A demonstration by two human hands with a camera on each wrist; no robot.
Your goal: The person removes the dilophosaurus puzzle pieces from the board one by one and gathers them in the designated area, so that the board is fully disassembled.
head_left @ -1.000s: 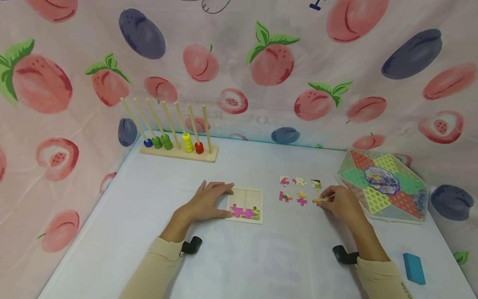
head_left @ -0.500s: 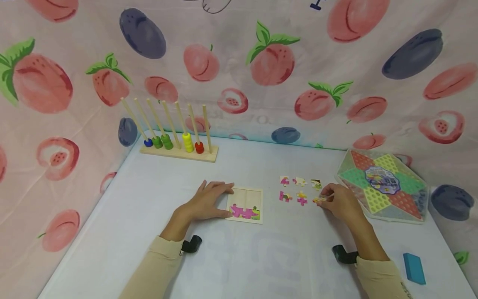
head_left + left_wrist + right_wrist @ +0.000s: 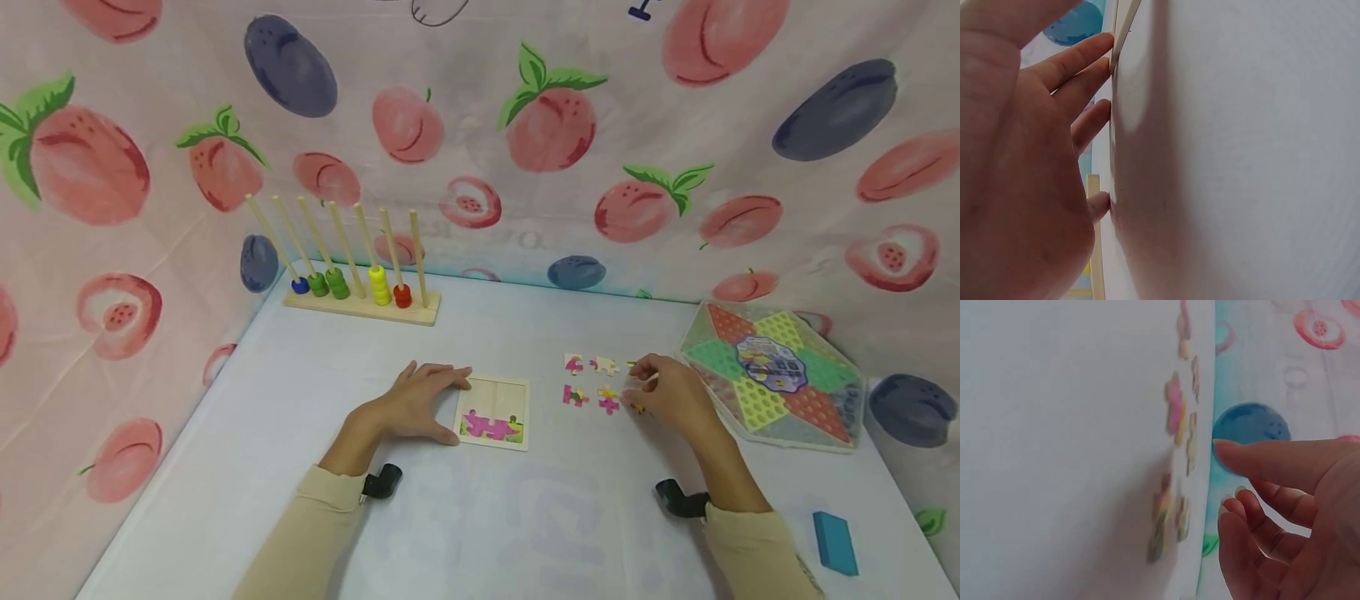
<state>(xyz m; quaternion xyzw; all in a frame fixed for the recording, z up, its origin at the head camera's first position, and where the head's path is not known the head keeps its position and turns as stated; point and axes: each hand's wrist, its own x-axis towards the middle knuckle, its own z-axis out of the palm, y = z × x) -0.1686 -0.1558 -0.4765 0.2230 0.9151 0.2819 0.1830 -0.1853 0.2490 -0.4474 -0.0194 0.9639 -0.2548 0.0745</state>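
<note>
In the head view my left hand (image 3: 414,407) rests at the left edge of a small wooden puzzle tray (image 3: 491,380), thumb by the near corner and fingers by the far one. Joined pink and green pieces (image 3: 491,427) fill the tray's near part. The left wrist view shows these fingers (image 3: 1085,65) fairly straight on the table, the tips meeting the tray's edge. My right hand (image 3: 669,395) is over the rightmost loose puzzle pieces (image 3: 638,408), partly covering them. Its thumb (image 3: 1272,461) and forefinger stand apart with nothing between them.
More loose puzzle pieces (image 3: 576,395) lie in two rows between tray and right hand. A counting rack (image 3: 360,307) with coloured beads on pegs stands back left. A hexagonal board-game box (image 3: 772,367) lies at the right, and a blue block (image 3: 835,543) near the front right.
My right hand has let go of a puzzle piece, which now lies on the table, and moved slightly up and left. The left thumb has slid slightly off the tray's corner.
</note>
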